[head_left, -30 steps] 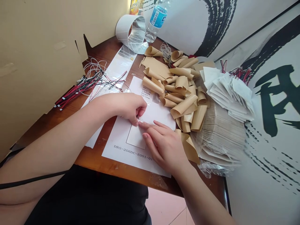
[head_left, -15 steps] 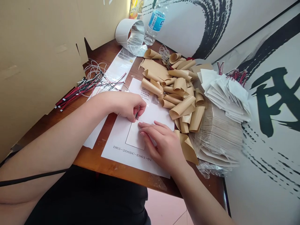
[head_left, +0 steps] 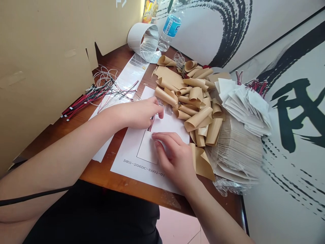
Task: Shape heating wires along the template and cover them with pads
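inspection at the desk: the left grip has moved farther up the printed sheet than in the view a moment ago, its fingers now curled toward the far side. a short red-and-black wire pair shows just below them, and whether the grip has hold of it cannot be told, as the hand hides its end. the right grip stands loosely open and holds nothing visible, its fingertips resting on a white rectangular pad that lies on the sheet. curled tan paper strips crowd the sheet's right edge, a tall stack of paper-backed pads lies beyond them, and bundled red-and-black wires lie to the left.
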Tool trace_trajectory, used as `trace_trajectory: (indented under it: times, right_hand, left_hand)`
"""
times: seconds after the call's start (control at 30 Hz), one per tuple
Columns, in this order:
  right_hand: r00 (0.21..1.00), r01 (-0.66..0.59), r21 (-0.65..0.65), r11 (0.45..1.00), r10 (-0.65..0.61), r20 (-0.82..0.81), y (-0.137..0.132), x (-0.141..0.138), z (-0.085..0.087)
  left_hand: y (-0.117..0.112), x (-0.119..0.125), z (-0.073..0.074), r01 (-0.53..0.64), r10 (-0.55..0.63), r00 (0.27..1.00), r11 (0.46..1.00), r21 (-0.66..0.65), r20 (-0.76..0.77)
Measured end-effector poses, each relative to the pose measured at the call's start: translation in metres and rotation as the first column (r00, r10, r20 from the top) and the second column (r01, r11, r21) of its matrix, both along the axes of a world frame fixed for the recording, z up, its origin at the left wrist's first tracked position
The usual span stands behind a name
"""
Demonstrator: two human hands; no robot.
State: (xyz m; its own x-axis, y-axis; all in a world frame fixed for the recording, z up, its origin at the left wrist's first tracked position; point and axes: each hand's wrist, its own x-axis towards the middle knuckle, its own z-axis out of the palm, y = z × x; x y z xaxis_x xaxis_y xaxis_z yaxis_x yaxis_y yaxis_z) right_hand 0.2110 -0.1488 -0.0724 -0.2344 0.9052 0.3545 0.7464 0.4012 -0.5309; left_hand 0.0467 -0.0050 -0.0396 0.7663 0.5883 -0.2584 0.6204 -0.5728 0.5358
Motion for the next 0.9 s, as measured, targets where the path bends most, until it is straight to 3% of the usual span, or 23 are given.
trace_trajectory:
  times: [0.13,0.3,0.43,0.57,0.73,0.9]
  right_hand:
    - [1.000,0.003,-0.024,1.000,-0.003,-0.030,0.004,-0.001,0.001]
    - [0.996,0.049,-0.058,0.997,-0.053,-0.073,0.008,-0.001,-0.002]
    - [0.995,0.081,-0.087,0.993,-0.086,-0.057,0.010,0.000,-0.002]
    - [0.994,0.087,-0.098,0.991,-0.093,-0.052,0.010,-0.001,-0.001]
    - [0.985,0.126,-0.137,0.983,-0.141,-0.103,0.012,-0.001,-0.001]
    - [0.973,0.173,-0.165,0.971,-0.194,-0.121,0.013,-0.001,-0.001]
  left_hand:
    - [0.001,0.005,-0.002,-0.031,0.029,0.999,0.997,0.065,0.034]
    - [0.000,0.008,0.007,-0.139,0.123,0.977,0.987,0.081,0.176]
    - [-0.003,0.010,0.012,-0.253,0.271,0.931,0.962,-0.103,0.244]
    - [-0.003,0.010,0.010,-0.334,0.390,0.910,0.892,-0.305,0.143]
    - [-0.001,0.007,0.010,-0.195,0.228,0.973,0.882,-0.428,0.026]
    - [0.000,0.004,0.017,-0.087,0.074,0.996,0.936,-0.342,-0.053]
